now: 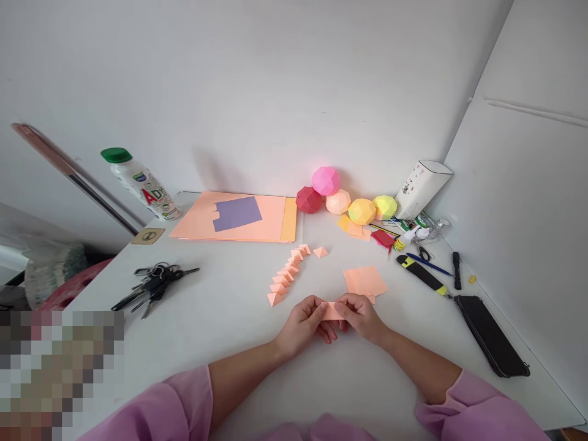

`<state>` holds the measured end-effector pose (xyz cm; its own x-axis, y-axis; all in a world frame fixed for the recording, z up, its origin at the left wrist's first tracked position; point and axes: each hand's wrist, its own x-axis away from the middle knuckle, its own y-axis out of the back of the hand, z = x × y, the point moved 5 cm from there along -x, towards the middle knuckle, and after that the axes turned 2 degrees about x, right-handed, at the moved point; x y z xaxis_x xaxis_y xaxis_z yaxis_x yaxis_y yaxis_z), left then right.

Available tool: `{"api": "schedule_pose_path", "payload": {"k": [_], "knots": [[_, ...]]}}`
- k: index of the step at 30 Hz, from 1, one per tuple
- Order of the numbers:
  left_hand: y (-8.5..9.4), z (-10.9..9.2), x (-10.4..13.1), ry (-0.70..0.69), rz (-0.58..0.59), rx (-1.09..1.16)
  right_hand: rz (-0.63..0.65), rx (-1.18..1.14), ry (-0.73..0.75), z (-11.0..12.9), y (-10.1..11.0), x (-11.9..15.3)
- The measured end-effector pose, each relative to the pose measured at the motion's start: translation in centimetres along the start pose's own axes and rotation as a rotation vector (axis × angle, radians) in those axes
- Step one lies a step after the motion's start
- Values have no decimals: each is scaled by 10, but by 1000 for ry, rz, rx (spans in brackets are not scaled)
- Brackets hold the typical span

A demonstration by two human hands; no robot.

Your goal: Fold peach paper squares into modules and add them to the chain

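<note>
Between my two hands is a small folded piece of peach paper (331, 312), held above the table's near middle. My left hand (305, 318) pinches its left end with thumb and fingers. At its right end, my right hand (361, 315) grips it the same way, thumb on top. Just beyond my right hand lie flat peach paper squares (365, 280), overlapping one another. Ahead of my left hand, folded peach paper pieces (282, 278) stand in a slanting row. One more folded piece (321, 252) sits apart, right of the row's far end.
Faceted paper balls (362, 212) rest by the wall. Peach sheets (193, 214) carry a purple paper (239, 213). At left are keys (160, 282) and a bottle (142, 184). On the right lie a utility knife (421, 274), a pen (429, 263) and a black case (491, 337).
</note>
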<state>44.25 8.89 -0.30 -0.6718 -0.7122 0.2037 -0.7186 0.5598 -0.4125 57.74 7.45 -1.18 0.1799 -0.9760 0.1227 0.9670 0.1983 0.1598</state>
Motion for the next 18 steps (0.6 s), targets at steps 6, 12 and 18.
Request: {"api": "schedule_pose_path", "payload": {"k": [6,12,18], "knots": [[0,-1,1,-5,1,4,8,-11,10,2,0,0],[-1,-1,0,-8,-5,-20,4,-17,22,4,0,1],[0,2,0,11,-6,-36,-11,10,4,2,1,1]]}}
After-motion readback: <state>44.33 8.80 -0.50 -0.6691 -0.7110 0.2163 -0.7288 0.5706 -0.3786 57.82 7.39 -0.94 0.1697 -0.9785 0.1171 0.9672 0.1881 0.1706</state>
